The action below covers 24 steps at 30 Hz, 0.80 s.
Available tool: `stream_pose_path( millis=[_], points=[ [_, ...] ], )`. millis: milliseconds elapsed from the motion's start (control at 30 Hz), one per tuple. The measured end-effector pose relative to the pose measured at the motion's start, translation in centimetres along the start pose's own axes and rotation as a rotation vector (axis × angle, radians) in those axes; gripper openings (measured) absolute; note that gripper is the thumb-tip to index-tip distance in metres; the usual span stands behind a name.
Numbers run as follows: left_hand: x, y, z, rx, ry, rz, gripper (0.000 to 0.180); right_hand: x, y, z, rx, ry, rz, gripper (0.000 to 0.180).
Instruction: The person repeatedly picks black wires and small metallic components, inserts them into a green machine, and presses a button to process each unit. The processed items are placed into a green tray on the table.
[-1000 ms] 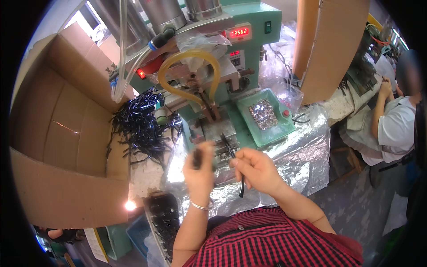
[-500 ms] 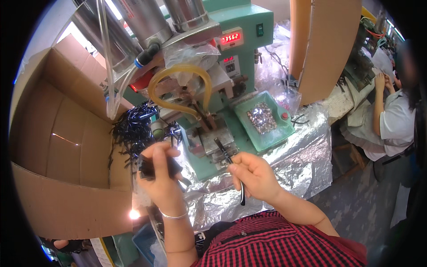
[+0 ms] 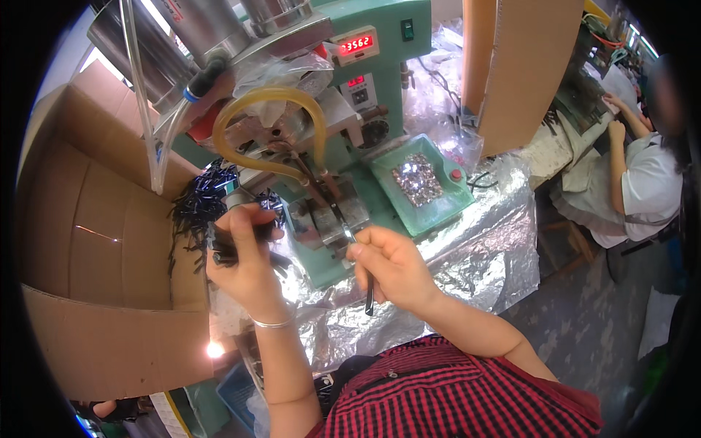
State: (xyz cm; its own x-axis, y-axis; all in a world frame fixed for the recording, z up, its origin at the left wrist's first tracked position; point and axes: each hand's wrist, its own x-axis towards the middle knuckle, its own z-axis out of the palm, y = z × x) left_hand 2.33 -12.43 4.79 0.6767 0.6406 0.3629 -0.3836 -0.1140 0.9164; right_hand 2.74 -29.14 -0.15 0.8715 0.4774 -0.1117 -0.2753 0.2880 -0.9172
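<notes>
My right hand (image 3: 398, 270) pinches a slim black glasses temple (image 3: 370, 296) between thumb and fingers. The temple's curved end hangs below the hand; its far end reaches up to the metal work block (image 3: 350, 212) of a green bench press (image 3: 391, 36), under the press head. Whether its tip touches the block I cannot tell. In my left hand (image 3: 248, 266), left of the press, is a bunch of black temples (image 3: 225, 247), with the fingers wrapped round them. A yellowish hose (image 3: 220, 135) loops above the work block.
A green tray (image 3: 456, 210) of small shiny metal parts stands right of the block. A heap of black temples (image 3: 204, 193) lies behind my left hand. An open cardboard box (image 3: 109, 270) fills the left side. Foil (image 3: 482, 252) covers the bench. A co-worker (image 3: 635, 182) sits at far right.
My right hand has moved up and left, bringing the temple's far end to the work block under the press head. The view has shifted slightly; my left hand keeps its bunch.
</notes>
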Motion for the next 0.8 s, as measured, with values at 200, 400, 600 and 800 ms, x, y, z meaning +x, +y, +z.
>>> stream_pose_path(
  millis=[200,400,600,800],
  points=[
    [0.2,-0.1,-0.2,-0.02,-0.009,-0.011,0.023,-0.1,0.6,0.0,-0.086,0.017,-0.097,0.014],
    [0.1,-0.1,-0.3,-0.013,-0.01,-0.016,0.022,0.0,0.9,-0.8,0.02,-0.044,-0.067,0.016],
    [0.3,-0.3,-0.4,-0.02,-0.031,-0.006,0.021,0.1,1.1,-0.8,-0.015,-0.029,-0.162,0.016],
    [-2.9,1.5,-0.2,0.108,-0.087,-0.008,0.015,-4.1,-1.5,-1.8,-0.122,-0.069,-0.185,0.011]
  ],
)
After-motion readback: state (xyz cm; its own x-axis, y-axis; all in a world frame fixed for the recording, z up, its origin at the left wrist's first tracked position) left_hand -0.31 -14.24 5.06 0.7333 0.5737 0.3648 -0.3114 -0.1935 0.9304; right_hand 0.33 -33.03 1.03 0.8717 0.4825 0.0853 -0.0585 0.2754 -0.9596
